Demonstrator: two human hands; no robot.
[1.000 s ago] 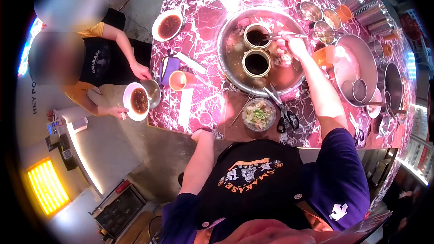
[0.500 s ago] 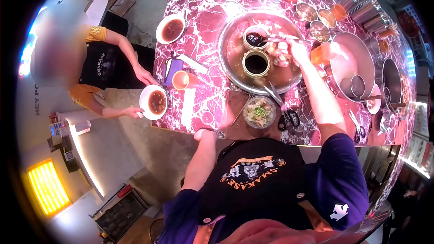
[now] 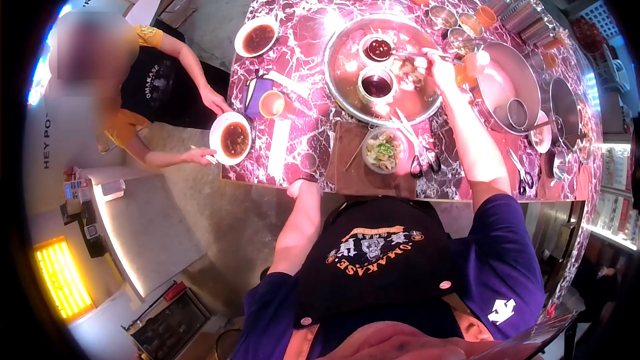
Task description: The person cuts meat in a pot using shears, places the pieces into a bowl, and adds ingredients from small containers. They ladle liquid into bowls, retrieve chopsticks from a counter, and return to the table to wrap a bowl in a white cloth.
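My right hand (image 3: 440, 72) is closed on the handle of a metal utensil that reaches over the large round pan (image 3: 337, 87). Two round pots stand inside this pan, one with dark red sauce (image 3: 379, 49) by the utensil's end, the other with dark liquid (image 3: 377, 86). Meat pieces lie beside them under my right hand. My left hand (image 3: 305, 187) rests at the table's front edge, its fingers mostly hidden. A clear bowl of chopped greens (image 3: 385, 150) sits on a brown cloth (image 3: 343, 153), with black-handled scissors (image 3: 425, 162) to its right.
At the left, a co-worker (image 3: 160, 90) holds a white bowl of brown soup (image 3: 231, 139). Another soup bowl (image 3: 257, 38) and an orange cup (image 3: 272, 104) stand on the marble table (image 3: 300, 27). Large steel pots (image 3: 510, 87), small bowls and more scissors (image 3: 521, 172) are at the right.
The camera view has shifted slightly. The sauce in the upper pot now shows uncovered, with the utensil's end no longer over its middle. The co-worker's bowl is slightly farther right and higher in view.
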